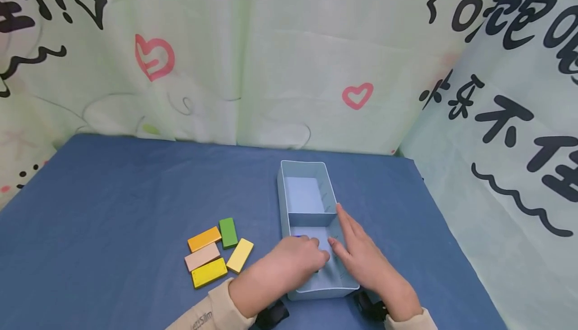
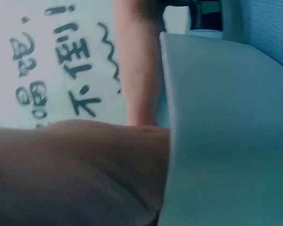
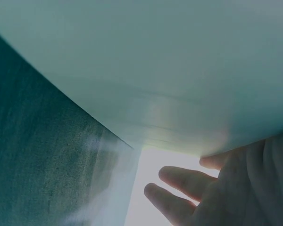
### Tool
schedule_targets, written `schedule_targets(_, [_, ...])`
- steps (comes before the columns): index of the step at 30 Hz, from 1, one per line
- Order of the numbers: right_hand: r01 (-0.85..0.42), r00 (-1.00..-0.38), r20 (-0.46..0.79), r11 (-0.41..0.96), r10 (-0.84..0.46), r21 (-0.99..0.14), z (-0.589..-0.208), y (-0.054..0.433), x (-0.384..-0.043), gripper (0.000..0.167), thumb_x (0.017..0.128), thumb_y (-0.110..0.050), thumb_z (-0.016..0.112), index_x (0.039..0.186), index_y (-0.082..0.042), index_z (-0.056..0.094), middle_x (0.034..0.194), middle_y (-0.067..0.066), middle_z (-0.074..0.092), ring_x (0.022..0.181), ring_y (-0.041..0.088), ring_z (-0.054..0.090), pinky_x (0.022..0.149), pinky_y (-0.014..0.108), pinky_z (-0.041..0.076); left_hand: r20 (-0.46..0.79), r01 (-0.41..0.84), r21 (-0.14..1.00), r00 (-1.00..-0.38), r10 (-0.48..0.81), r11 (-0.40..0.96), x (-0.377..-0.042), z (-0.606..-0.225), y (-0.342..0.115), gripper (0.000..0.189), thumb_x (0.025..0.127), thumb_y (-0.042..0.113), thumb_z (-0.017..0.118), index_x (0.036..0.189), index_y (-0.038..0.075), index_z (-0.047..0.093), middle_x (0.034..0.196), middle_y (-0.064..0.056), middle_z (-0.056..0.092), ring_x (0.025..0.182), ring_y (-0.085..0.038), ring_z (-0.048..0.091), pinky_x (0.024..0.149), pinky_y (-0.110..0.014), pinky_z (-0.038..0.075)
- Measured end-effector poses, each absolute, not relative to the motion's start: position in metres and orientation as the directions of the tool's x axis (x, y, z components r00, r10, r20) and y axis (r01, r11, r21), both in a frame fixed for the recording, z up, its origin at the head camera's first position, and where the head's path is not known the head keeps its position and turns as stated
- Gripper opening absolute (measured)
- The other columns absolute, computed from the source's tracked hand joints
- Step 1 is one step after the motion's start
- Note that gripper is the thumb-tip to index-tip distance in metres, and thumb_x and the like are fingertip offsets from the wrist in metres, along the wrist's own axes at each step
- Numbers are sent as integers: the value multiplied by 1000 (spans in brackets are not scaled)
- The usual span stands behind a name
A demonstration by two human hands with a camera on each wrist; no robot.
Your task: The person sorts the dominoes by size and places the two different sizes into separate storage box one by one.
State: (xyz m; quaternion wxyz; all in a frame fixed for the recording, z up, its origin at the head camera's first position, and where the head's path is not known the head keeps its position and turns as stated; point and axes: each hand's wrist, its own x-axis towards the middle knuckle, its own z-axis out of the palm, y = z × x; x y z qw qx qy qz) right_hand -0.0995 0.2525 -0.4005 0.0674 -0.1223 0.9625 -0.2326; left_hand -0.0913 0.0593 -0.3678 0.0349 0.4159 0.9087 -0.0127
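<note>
In the head view a light blue two-compartment box [image 1: 306, 194] stands on the cloth. My left hand [image 1: 298, 259] reaches into its near compartment with curled fingers. A sliver of a blue block [image 1: 296, 236] shows at the far side of those fingers; the rest is hidden. My right hand [image 1: 361, 257] rests on the box's right side with straight fingers, the thumb over the rim. The right wrist view shows that hand's extended fingers beside the box's outer wall [image 3: 146, 70]. The box wall [image 2: 226, 127] covers much of the left wrist view, beside my left hand [image 2: 80, 174].
Left of the box lie several blocks: orange [image 1: 204, 239], green [image 1: 228, 233], pink [image 1: 201, 257], bright yellow [image 1: 209, 273] and pale yellow [image 1: 240, 256]. Blue cloth [image 1: 135, 199] covers the table. Printed curtains [image 1: 293, 59] hang behind and to the right.
</note>
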Motion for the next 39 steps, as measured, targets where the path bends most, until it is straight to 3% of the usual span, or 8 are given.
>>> schedule_targets(11, [-221,-962,-40,860,-269,-461,-404,253,-98,73,104,-38,48,161,-17,8,162,19,24,147,43,30,109,65,32,-201,673,-129,-737,646,728,-90,-373,82,21,91,22,70,104,38,74,96,10,68,85,-7,64,72,-28,54])
schedule_targets(24, [-213,-963,-52,862,-265,-461,-401,252,-98,73,104,-36,49,161,-16,7,162,21,24,147,44,29,109,66,32,-269,642,-144,-758,594,753,-92,-373,91,26,92,25,70,115,36,72,107,9,68,95,-7,62,80,-27,54])
schedule_targets(29, [-212,-962,-60,865,-267,-456,-401,252,-99,73,105,-39,47,161,-16,7,162,21,23,147,44,28,109,66,32,-236,597,-252,-801,550,762,-91,-373,92,31,98,33,61,129,30,61,112,6,60,97,-9,54,84,-24,50])
schedule_targets(32, [-211,-961,-64,868,-267,-450,-401,252,-99,73,105,-44,44,161,-16,6,162,21,22,146,45,28,108,66,33,-178,558,-335,-829,530,759,-91,-372,90,30,100,37,56,129,28,57,113,5,56,96,-10,49,87,-25,45])
schedule_targets(39, [-214,-960,-64,860,-274,-464,-402,252,-99,73,105,-39,46,161,-15,6,163,20,20,147,44,27,110,65,31,-173,519,-318,-855,490,794,-97,-372,90,33,96,41,62,125,25,59,115,2,58,101,-13,52,91,-27,46])
